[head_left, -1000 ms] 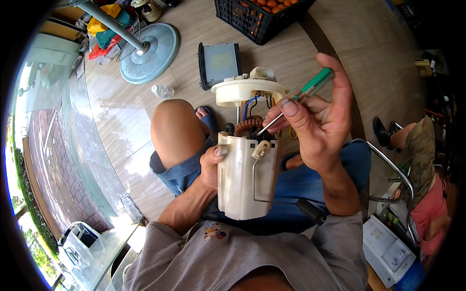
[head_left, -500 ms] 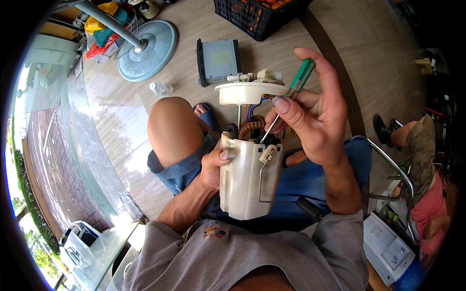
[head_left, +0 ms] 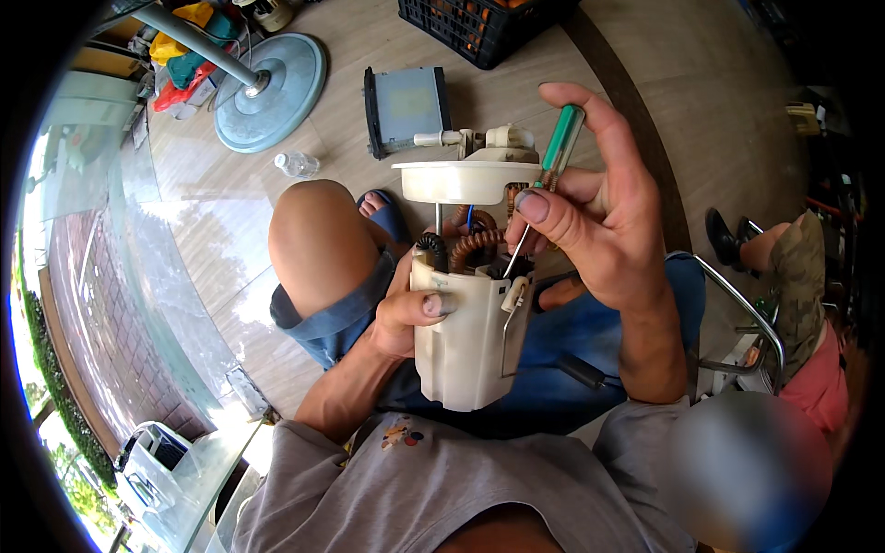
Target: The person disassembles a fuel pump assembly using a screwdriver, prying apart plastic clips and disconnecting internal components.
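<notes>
A cream plastic fuel pump module (head_left: 468,346) stands upright over my lap, its round flange (head_left: 461,182) raised above the cup on a metal rod. Brown corrugated hoses (head_left: 476,247) and wires run between the two parts. My left hand (head_left: 406,318) is closed around the cup's left side, thumb across its front. With thumb and fingers my right hand (head_left: 599,217) grips a small screwdriver (head_left: 560,143) by its green handle and lower end. The thin shaft slants down into the cup's open top, and its tip is hidden there. A metal wire arm with a clip hangs on the cup's front right.
On the tiled floor ahead lie a grey metal box unit (head_left: 407,109) and a clear plastic bottle (head_left: 297,165). A round stand base (head_left: 277,92) is at far left, a black crate (head_left: 479,32) of orange fruit at the back. Another person sits at right by a chrome chair frame (head_left: 751,318).
The module and both hands have shifted slightly left. The screwdriver's handle has moved a little left and up, its shaft still reaching into the cup. A blurred round shape now covers the lower right.
</notes>
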Demonstrator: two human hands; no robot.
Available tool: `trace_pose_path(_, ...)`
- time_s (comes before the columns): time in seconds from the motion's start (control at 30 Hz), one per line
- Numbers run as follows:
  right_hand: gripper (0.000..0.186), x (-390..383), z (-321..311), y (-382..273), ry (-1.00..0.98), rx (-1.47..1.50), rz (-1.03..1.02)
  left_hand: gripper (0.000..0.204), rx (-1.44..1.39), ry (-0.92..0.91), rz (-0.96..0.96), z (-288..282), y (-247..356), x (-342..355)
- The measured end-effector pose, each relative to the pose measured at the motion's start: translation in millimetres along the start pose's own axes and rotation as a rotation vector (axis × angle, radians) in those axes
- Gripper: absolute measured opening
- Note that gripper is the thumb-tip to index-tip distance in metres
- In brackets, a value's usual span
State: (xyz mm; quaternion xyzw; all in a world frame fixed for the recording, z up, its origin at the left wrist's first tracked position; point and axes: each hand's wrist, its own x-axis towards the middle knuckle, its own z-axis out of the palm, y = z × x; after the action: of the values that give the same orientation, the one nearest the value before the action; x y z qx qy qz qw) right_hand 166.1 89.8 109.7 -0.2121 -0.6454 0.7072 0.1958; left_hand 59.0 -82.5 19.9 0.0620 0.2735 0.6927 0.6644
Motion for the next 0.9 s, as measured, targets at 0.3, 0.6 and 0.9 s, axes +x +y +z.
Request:
trace_pose_path(0.3, 0.079, -1.9, -0.4, -0.7, -0.038, -0.022, 0.034, 0.112, -0.059, -0.004, 0.024, -2.5, -1.0, -1.3)
trace_pose_path(0.6, 0.083, -6.0, -0.9, -2.9, -0.03, -0.039, 0.036, 0.11, -0.06, -0.017, -0.021, 0.4, 5.3, -5.1)
trace_pose_path(0.9, 0.081, -10.1, 4.8, 0.6, 0.015, -0.035, -0.024, 0.106, -0.133, 0.002, -0.044, -9.6, -0.1, -8.0)
